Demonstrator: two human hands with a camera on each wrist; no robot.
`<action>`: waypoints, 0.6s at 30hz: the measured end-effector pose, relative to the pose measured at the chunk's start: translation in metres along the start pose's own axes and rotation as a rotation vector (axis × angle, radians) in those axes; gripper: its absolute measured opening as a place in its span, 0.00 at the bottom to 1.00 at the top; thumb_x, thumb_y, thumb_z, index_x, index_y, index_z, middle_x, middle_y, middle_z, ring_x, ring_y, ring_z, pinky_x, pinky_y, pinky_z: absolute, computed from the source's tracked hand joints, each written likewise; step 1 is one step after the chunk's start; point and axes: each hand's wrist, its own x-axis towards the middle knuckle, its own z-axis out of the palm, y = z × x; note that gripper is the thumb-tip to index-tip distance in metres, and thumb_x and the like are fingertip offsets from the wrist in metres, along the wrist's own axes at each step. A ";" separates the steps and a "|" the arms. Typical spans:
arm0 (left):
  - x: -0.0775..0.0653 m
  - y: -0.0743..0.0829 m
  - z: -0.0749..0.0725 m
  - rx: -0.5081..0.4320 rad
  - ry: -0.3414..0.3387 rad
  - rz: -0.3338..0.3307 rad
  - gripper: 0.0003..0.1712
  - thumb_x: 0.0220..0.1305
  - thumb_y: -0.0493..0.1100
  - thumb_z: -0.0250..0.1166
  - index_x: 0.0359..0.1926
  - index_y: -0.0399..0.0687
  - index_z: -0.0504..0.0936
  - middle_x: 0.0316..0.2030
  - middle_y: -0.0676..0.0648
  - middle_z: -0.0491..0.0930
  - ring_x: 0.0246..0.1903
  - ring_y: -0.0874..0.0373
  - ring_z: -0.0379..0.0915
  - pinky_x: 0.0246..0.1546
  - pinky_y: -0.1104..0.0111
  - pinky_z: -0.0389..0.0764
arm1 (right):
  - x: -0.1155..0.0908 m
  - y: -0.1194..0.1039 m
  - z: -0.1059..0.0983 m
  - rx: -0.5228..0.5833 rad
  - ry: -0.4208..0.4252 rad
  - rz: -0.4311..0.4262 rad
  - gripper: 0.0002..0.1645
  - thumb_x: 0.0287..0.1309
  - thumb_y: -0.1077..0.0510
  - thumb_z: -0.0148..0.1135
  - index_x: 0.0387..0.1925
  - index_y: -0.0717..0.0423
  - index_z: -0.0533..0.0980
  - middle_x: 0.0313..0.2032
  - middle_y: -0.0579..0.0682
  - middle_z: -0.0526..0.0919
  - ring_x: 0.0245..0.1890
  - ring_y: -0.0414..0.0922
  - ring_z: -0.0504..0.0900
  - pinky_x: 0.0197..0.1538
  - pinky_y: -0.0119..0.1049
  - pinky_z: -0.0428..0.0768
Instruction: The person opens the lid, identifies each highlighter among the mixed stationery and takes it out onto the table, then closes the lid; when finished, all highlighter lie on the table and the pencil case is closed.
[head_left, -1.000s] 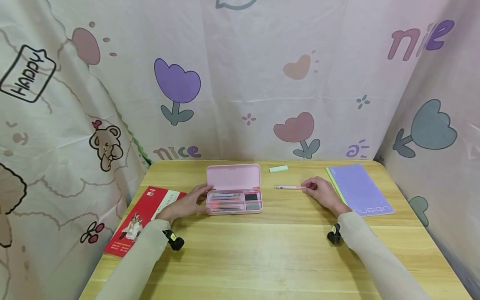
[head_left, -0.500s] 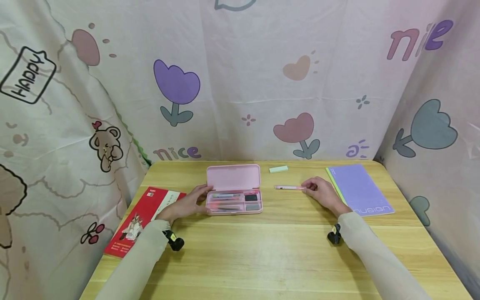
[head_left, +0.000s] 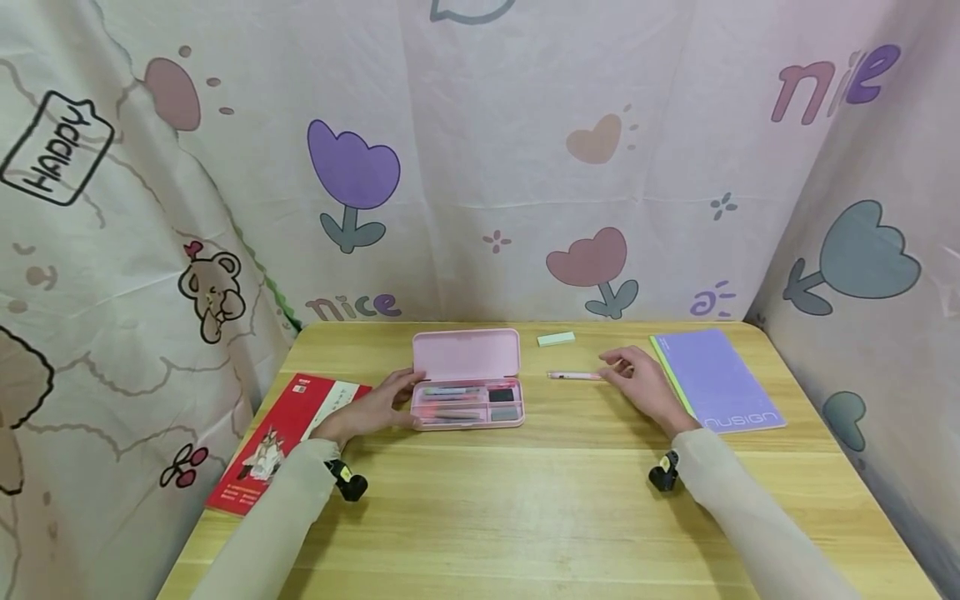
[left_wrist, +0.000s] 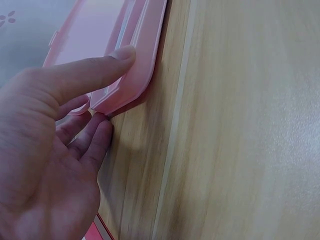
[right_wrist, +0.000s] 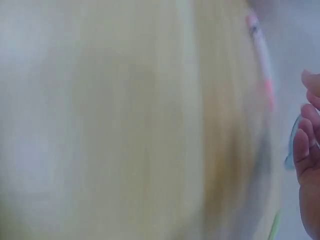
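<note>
Pen (head_left: 573,375) let go!
The right hand (head_left: 641,387) has just parted its fingers, apparently empty through wrist-view blur; placing looks done. Left hand (head_left: 373,409) grips the pink case (head_left: 467,354).

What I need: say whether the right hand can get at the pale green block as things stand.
Probably yes. The right hand appears to hold nothing, and the pale green block lies uncovered on the table, beyond the pen, with nothing seen standing in the way.
</note>
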 end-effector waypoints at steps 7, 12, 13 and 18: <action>0.001 -0.001 0.000 0.009 -0.006 0.013 0.57 0.68 0.51 0.78 0.88 0.52 0.54 0.85 0.38 0.49 0.78 0.35 0.62 0.79 0.41 0.69 | 0.000 -0.045 0.024 0.106 -0.040 -0.076 0.20 0.72 0.54 0.74 0.59 0.60 0.85 0.48 0.53 0.87 0.44 0.47 0.83 0.48 0.31 0.83; 0.002 -0.001 -0.001 0.011 -0.007 0.021 0.57 0.68 0.50 0.78 0.88 0.51 0.54 0.85 0.38 0.49 0.78 0.35 0.62 0.79 0.41 0.69 | -0.003 -0.075 0.053 0.141 -0.128 -0.156 0.18 0.71 0.56 0.73 0.58 0.60 0.85 0.49 0.51 0.89 0.46 0.45 0.83 0.50 0.33 0.85; 0.002 -0.001 -0.001 0.011 -0.008 0.021 0.57 0.68 0.50 0.78 0.88 0.51 0.53 0.85 0.38 0.49 0.78 0.35 0.62 0.78 0.41 0.69 | -0.005 -0.081 0.059 0.143 -0.154 -0.171 0.18 0.71 0.56 0.73 0.57 0.60 0.85 0.49 0.51 0.89 0.46 0.44 0.83 0.50 0.34 0.85; 0.002 -0.001 -0.001 0.017 -0.013 0.022 0.57 0.68 0.50 0.78 0.88 0.51 0.53 0.84 0.38 0.50 0.78 0.36 0.63 0.78 0.41 0.69 | -0.010 -0.105 0.091 0.101 -0.304 -0.262 0.14 0.71 0.58 0.72 0.56 0.57 0.86 0.49 0.49 0.89 0.44 0.42 0.82 0.49 0.35 0.84</action>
